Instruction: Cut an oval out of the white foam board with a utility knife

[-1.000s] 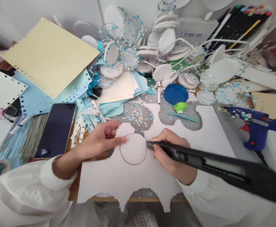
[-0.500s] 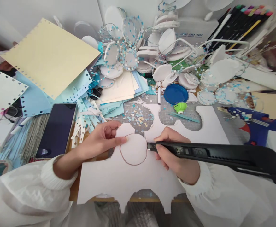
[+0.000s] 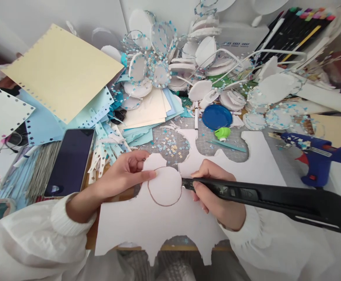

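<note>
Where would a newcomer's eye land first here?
On the big black cutter in the right hand, its tip at the right edge of the circle outlined on the white board, which the left hand grips. Next, the large yellow sheet at upper left and the blue glue gun at far right.

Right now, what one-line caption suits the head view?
Left hand steadies a white sheet as the right hand holds a black cutter at the drawn circle's edge.
</note>
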Available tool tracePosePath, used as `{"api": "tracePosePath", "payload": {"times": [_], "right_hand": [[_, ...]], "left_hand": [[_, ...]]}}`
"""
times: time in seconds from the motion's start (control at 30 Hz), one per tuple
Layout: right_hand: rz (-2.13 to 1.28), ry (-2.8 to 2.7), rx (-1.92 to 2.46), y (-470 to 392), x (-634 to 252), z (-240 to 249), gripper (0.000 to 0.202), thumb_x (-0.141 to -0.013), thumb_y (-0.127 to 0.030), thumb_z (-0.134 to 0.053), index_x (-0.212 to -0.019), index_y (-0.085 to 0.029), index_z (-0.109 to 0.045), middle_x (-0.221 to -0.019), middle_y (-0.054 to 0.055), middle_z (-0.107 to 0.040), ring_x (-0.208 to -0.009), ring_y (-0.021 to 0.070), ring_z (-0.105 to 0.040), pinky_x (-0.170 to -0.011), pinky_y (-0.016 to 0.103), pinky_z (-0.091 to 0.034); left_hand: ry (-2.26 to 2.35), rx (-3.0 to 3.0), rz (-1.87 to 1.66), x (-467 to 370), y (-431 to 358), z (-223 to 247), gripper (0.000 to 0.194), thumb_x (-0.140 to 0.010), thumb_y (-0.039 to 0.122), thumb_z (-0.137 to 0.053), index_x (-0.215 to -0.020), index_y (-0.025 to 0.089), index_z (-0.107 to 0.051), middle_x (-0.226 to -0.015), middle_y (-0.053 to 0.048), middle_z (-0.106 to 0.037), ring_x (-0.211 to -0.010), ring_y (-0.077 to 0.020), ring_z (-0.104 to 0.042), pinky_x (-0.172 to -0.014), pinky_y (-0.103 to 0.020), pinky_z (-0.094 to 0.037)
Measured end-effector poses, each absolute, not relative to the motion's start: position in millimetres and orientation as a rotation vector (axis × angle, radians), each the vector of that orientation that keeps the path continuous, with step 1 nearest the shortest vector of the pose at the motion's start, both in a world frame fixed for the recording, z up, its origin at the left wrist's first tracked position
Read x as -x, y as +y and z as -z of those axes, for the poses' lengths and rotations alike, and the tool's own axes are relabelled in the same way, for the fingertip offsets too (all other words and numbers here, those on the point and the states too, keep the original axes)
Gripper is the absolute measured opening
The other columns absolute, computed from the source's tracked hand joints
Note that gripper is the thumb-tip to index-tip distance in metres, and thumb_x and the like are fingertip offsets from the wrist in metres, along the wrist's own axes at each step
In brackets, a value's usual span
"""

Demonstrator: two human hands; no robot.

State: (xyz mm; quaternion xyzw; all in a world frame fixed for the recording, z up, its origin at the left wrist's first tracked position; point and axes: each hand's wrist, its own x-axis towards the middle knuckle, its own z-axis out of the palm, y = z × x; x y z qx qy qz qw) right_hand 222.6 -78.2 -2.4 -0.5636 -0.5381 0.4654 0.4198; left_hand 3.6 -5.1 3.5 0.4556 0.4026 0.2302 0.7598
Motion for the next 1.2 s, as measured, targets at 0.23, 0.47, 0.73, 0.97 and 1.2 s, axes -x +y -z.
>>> {"api": "tracePosePath", "payload": {"times": [0.23, 0.47, 0.73, 0.97, 1.2], "right_hand": [[-1.161, -1.343, 1.415, -81.1, -219.8, 5.6, 0.010, -0.079, -0.018, -0.054, -0.070, -0.020, -0.049, -0.055, -0.004, -0.056, -0.040, 0.0072, -0.044, -0.040, 0.021, -0.033], [-1.279, -1.268, 1.391, -77.3, -223.6, 0.8, 0.012, -0.077, -0.015, -0.052, -0.068, -0.020, -0.046, -0.049, -0.007, -0.053, -0.032, 0.0054, -0.040, -0.034, 0.019, -0.030], [-1.172, -1.355, 1.429, -83.1, -220.0, 3.5, 0.011, -0.078, -0.018, -0.053, -0.069, -0.020, -0.048, -0.053, -0.005, -0.055, -0.037, 0.0059, -0.043, -0.040, 0.021, -0.033], [-1.118, -1.417, 1.368, -83.6, -222.4, 3.0, 0.013, -0.077, -0.016, -0.051, -0.067, -0.021, -0.044, -0.049, -0.007, -0.050, -0.036, 0.0051, -0.037, -0.041, 0.022, -0.028], [-1.098, -1.436, 1.403, -84.8, -220.7, 5.5, 0.012, -0.076, -0.015, -0.051, -0.069, -0.022, -0.044, -0.051, -0.006, -0.051, -0.041, 0.0074, -0.043, -0.042, 0.021, -0.029]], "left_hand": [[0.878, -0.992, -0.506, -4.1, -4.8, -3.5, 0.020, -0.076, 0.021, -0.073, -0.091, 0.013, -0.063, -0.073, -0.002, -0.069, -0.059, -0.0105, -0.064, -0.050, -0.015, -0.049], [0.861, -1.024, -0.516, -2.7, -4.9, -3.0, 0.016, -0.078, 0.020, -0.071, -0.089, 0.013, -0.061, -0.068, -0.001, -0.068, -0.054, -0.0078, -0.061, -0.047, -0.013, -0.046], [0.854, -1.043, -0.504, -4.8, -5.1, -6.4, 0.010, -0.082, 0.018, -0.067, -0.086, 0.013, -0.059, -0.055, 0.006, -0.062, -0.028, 0.0003, -0.039, -0.032, -0.010, -0.034], [0.852, -1.032, -0.503, -5.1, -6.3, -8.1, 0.011, -0.081, 0.018, -0.067, -0.088, 0.013, -0.060, -0.059, 0.005, -0.065, -0.029, 0.0013, -0.039, -0.036, -0.010, -0.039], [0.871, -1.065, -0.518, -4.4, -3.5, -4.4, 0.015, -0.080, 0.020, -0.069, -0.089, 0.012, -0.061, -0.059, 0.004, -0.065, -0.029, 0.0007, -0.039, -0.034, -0.011, -0.036]]}}
